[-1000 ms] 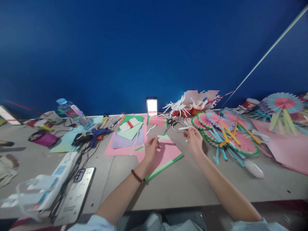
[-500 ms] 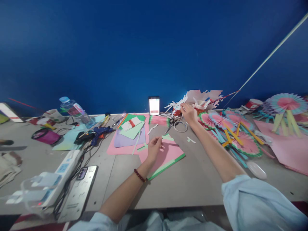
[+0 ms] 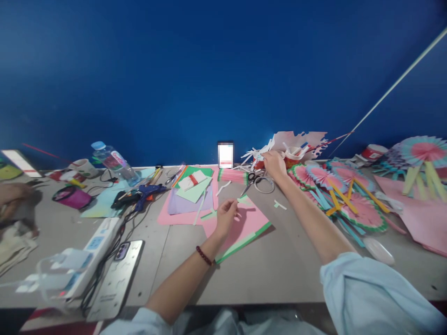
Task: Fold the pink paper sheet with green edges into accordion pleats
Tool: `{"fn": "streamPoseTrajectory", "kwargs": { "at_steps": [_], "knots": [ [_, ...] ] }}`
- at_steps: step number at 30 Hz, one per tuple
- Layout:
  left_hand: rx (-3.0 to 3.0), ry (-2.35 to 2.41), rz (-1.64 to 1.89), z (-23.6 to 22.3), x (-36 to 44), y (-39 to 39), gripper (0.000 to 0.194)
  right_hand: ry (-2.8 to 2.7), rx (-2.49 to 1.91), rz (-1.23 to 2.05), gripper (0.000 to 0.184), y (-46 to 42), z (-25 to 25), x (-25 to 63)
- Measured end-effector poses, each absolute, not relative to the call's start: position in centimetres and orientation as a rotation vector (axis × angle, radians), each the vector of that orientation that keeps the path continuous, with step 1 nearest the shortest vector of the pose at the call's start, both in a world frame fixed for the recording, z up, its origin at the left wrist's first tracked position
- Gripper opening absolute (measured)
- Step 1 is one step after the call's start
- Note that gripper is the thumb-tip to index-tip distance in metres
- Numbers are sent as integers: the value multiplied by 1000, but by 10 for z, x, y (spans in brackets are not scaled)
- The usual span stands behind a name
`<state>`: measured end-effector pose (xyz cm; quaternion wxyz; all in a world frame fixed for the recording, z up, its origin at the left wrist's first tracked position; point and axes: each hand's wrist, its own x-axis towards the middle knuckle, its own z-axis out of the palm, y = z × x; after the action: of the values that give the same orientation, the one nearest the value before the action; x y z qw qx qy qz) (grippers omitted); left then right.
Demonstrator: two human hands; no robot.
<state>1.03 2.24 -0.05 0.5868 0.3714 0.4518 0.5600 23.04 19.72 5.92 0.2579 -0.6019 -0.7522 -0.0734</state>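
Note:
My left hand (image 3: pixel 226 217) hovers just above a pink sheet with a green edge (image 3: pixel 247 229), its fingers curled in a pinch; a pale green scrap (image 3: pixel 245 200) lies beside it, and whether the fingers hold it I cannot make out. My right hand (image 3: pixel 274 166) is stretched out to the far side of the table, fingers closed among white paper strips (image 3: pixel 254 154) by the red paper cups (image 3: pixel 290 156). Black-handled scissors (image 3: pixel 252 178) and a ring of tape (image 3: pixel 264 184) lie just below that hand.
Pleated pink-and-green paper fans (image 3: pixel 344 195) cover the right side. Coloured sheets (image 3: pixel 190 195), a glue gun (image 3: pixel 145 191), a water bottle (image 3: pixel 113 162), a power strip (image 3: pixel 94 244) and a phone (image 3: pixel 115 279) lie to the left. Another person's hand (image 3: pixel 14 193) shows at the left edge.
My right hand went from in front of me out to the cups and paper strips at the back, leaving a small white strip on the table. The left hand hardly moved.

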Motion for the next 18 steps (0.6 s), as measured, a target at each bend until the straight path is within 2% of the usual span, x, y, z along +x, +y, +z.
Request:
{"fn": "streamPoseTrajectory", "kwargs": {
  "at_steps": [7,13,16,18],
  "knots": [
    [861,1054,1319,3,11,22,42,-1995,-1654,-168,26,199,60,232],
    [863,1056,1304,2,11,21,45,-1790,-1533,-112,35,179,60,224],
    [850,1044,1314,3,11,20,43,-1552,-1421,224,27,151,57,207],
    [859,1034,1304,2,12,20,42,-1464,-1434,732,19,128,53,194]
  ]
}}
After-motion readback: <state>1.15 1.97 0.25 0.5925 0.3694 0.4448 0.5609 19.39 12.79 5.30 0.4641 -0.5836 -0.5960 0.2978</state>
